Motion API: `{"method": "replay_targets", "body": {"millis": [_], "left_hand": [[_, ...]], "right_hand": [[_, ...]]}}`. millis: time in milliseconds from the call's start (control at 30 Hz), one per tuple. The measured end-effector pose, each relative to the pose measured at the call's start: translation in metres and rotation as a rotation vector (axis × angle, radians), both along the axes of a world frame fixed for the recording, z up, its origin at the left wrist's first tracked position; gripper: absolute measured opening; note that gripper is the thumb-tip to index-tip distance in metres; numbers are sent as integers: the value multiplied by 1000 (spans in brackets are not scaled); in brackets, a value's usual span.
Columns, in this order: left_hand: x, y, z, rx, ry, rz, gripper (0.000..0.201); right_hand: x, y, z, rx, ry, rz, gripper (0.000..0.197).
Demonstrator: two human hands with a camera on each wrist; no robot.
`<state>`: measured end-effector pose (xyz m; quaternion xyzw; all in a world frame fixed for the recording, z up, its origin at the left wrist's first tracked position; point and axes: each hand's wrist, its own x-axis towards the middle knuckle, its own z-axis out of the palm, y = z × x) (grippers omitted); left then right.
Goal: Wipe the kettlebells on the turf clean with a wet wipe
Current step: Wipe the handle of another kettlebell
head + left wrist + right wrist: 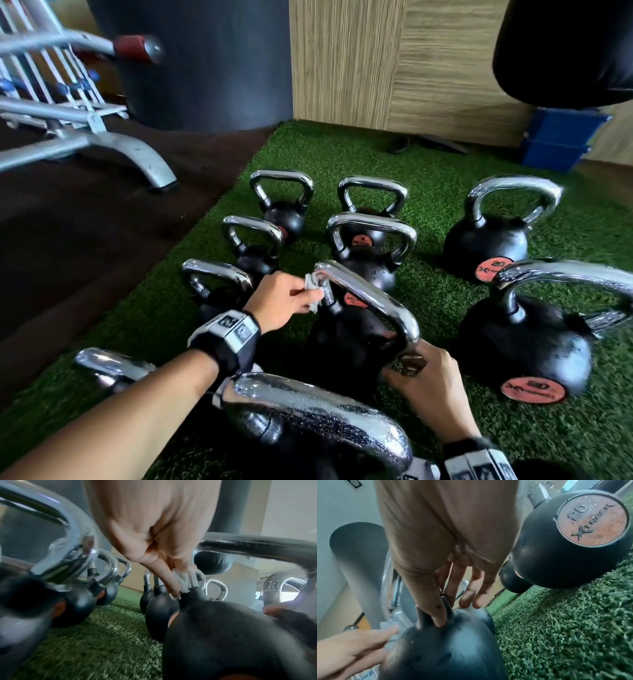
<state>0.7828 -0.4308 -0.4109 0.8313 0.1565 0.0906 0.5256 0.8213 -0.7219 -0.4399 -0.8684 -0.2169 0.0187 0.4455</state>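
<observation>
Several black kettlebells with chrome handles stand on green turf (pixel 428 161). My left hand (pixel 308 298) pinches a white wet wipe (pixel 312 291) against the far leg of the handle of the centre kettlebell (pixel 349 339). The left wrist view shows the wipe (pixel 180 582) bunched between thumb and fingers right where the handle meets the black body (pixel 223 635). My right hand (pixel 400 368) grips the near leg of the same handle. In the right wrist view its thumb (pixel 438 620) presses on the body (pixel 436 649), the other fingers reaching behind the leg.
A big kettlebell (pixel 308 418) stands close under my left forearm, and two large ones (pixel 524 346) sit to the right. A grey bench frame (pixel 102 144) stands on the dark floor to the left. Blue crates (pixel 558 144) and a hanging black bag (pixel 565 51) are at the back right.
</observation>
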Motion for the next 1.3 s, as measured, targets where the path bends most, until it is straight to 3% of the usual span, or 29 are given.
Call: {"method": "replay_targets", "body": {"millis": [167, 233, 333, 400, 467, 500, 600, 633, 733, 800, 867, 933, 1000, 1133, 1200, 1300], "left_hand": [[42, -15, 33, 330, 79, -150, 56], [55, -23, 41, 344, 80, -182, 51], [68, -34, 48, 578, 103, -232, 40], [69, -35, 50, 639, 140, -222, 36], [70, -31, 46, 591, 182, -218, 32], [67, -30, 44, 462, 207, -217, 31], [61, -28, 32, 61, 193, -270, 36], [59, -27, 28, 27, 163, -271, 32], [54, -29, 23, 17, 98, -236, 8], [59, -29, 27, 67, 90, -211, 15], [65, -29, 36, 248, 111, -182, 22], [69, -27, 43, 369, 53, -104, 14], [71, -27, 43, 341, -55, -46, 21], [69, -30, 44, 324, -21, -56, 21], [70, -30, 50, 173, -70, -89, 14], [65, -32, 56, -229, -124, -89, 12]], "right_hand": [[-13, 6, 4, -21, -229, 187, 30], [-13, 13, 11, -30, -265, 259, 27], [-14, 23, 22, -66, -291, 336, 20], [-11, 26, 29, -106, -253, 376, 25], [-4, 29, 35, -109, -192, 376, 32], [1, 31, 36, -88, -157, 332, 31], [21, 43, 29, 57, -96, 21, 13], [27, 47, 25, 71, -63, -53, 16], [44, 57, 13, -85, 194, 21, 61], [51, 59, 10, -156, 337, 105, 76], [54, 58, 7, -155, 370, 112, 90], [53, 57, 2, -150, 350, 87, 96], [50, 57, -1, -140, 333, 67, 96], [47, 57, -2, -90, 338, 62, 90], [47, 56, -2, -78, 331, 58, 80], [45, 54, -3, -60, 327, 53, 77]]}}
